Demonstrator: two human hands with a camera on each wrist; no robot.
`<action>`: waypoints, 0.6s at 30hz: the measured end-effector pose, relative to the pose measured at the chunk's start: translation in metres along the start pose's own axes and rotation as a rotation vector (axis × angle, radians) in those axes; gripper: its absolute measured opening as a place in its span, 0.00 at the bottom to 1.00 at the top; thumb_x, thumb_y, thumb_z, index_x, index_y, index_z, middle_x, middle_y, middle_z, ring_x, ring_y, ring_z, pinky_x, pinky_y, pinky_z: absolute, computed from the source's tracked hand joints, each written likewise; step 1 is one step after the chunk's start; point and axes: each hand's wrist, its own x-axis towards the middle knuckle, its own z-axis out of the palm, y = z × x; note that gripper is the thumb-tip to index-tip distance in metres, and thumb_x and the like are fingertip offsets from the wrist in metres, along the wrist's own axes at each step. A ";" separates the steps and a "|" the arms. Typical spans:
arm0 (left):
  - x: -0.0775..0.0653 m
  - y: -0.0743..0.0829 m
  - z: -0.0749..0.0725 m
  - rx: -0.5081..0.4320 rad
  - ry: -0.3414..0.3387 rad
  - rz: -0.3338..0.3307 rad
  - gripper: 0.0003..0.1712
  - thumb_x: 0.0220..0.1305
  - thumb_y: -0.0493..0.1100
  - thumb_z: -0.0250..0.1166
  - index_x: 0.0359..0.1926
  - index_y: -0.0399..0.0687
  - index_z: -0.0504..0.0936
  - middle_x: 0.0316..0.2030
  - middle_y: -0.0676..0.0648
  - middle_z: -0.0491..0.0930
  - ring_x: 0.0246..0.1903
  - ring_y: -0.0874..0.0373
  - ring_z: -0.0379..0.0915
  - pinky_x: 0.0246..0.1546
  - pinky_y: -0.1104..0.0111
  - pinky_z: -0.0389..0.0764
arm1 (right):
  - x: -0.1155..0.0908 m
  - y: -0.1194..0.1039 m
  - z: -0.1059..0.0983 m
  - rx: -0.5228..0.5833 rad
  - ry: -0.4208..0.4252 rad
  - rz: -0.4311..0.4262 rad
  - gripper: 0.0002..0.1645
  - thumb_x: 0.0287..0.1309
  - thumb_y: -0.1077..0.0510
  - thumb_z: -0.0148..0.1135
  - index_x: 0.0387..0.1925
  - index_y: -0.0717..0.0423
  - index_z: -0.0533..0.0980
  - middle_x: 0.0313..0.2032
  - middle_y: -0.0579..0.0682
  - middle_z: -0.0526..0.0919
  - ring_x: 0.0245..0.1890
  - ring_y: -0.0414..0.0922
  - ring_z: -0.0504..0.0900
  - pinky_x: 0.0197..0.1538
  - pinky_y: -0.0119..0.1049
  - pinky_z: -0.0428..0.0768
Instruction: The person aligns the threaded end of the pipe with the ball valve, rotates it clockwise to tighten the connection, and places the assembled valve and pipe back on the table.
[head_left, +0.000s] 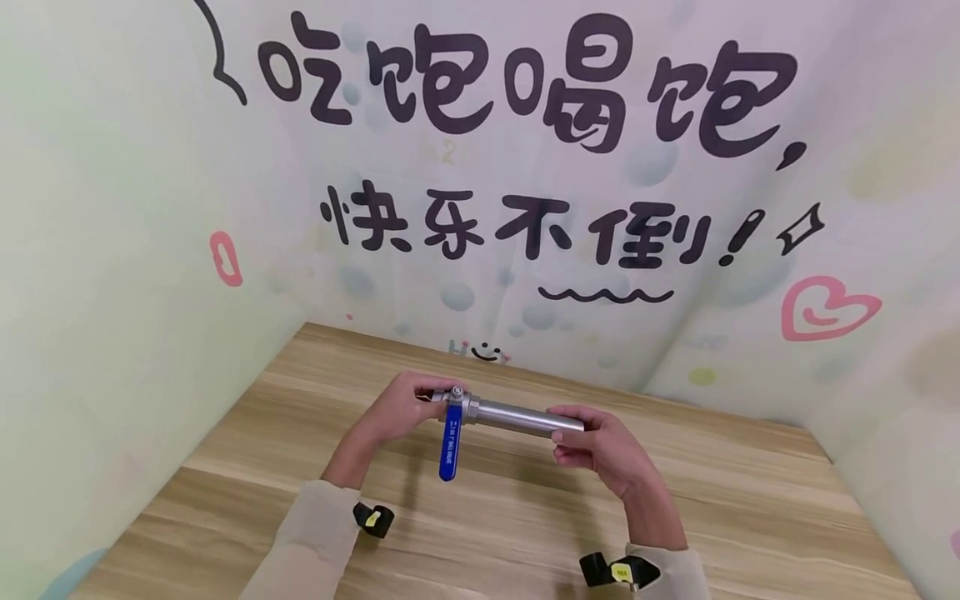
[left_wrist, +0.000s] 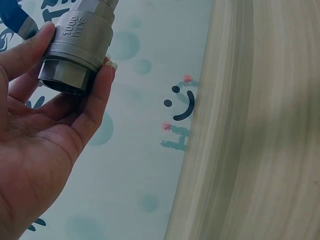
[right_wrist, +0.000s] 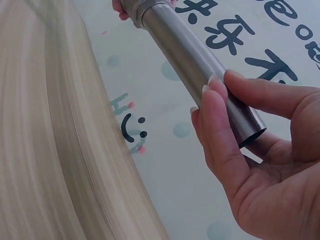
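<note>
A steel ball valve point(left_wrist: 82, 37) with a blue lever handle point(head_left: 450, 442) is gripped by my left hand point(head_left: 401, 408), thumb on one side and fingers on the other. Its open hexagonal end faces the palm in the left wrist view. From the valve's other end a smooth metal pipe point(head_left: 517, 417) runs to the right, joined at a hex collar. My right hand point(head_left: 603, 446) pinches the pipe near its free, hollow end, which shows in the right wrist view. Valve and pipe are held up above the table, and the lever points toward me.
Below lies a wood-grain table point(head_left: 465, 533). A pale printed backdrop point(head_left: 480, 275) with black lettering rises behind it, and pale walls stand at the sides. Black wrist cameras point(head_left: 372, 519) sit at both sleeves.
</note>
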 end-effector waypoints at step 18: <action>0.001 0.002 0.000 -0.008 -0.011 -0.025 0.17 0.63 0.29 0.60 0.51 0.41 0.84 0.46 0.41 0.85 0.34 0.51 0.76 0.34 0.66 0.83 | -0.002 0.000 -0.003 -0.065 -0.050 0.019 0.28 0.62 0.54 0.64 0.59 0.65 0.70 0.35 0.53 0.79 0.24 0.38 0.79 0.32 0.30 0.82</action>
